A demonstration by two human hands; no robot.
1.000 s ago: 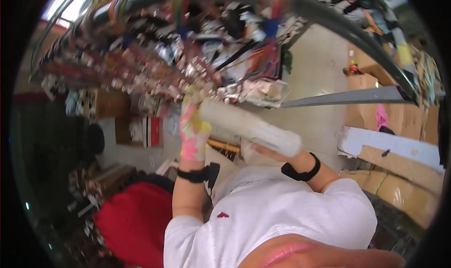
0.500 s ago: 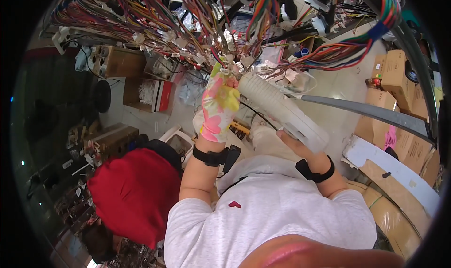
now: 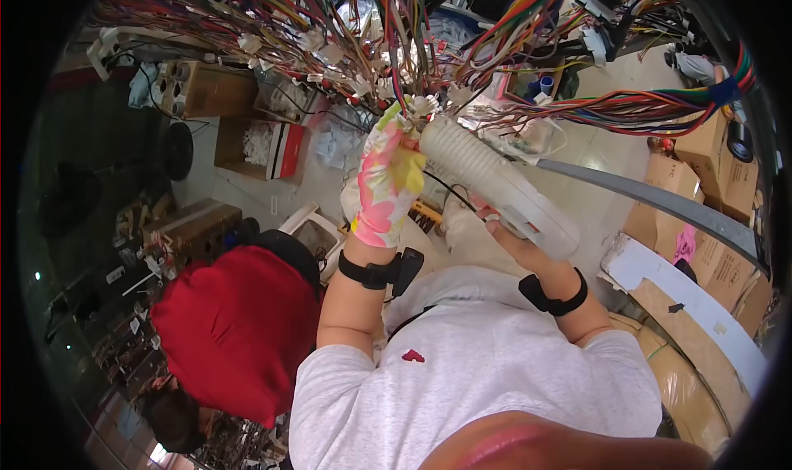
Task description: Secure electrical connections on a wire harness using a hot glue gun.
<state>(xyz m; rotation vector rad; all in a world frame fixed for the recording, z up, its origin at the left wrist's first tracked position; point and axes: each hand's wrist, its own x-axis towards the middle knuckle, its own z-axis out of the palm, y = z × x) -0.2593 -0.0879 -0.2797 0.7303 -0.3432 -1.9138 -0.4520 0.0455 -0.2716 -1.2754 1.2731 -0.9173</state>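
My left hand, in a floral pink, yellow and white glove with bare fingertips showing, is raised under the wire bundles. Its fingers are curled closed beside white plug connectors; what they grip is hidden. A cream-white handheld device with a ribbed narrow end slants from beside that hand down over my right hand. The device covers much of the right hand, whose bare fingertips are closed at a thin black cable. This cable runs up toward the left hand.
Dense multicoloured wire bundles hang overhead. A grey curved bar crosses on the right, near cardboard boxes. To the left stand a red cloth-covered seat, a black fan and an open box of white parts.
The wire bundle at the right has shifted further right and down in view. My right fingertips have risen slightly along the black cable. My left hand stays beside the connectors.
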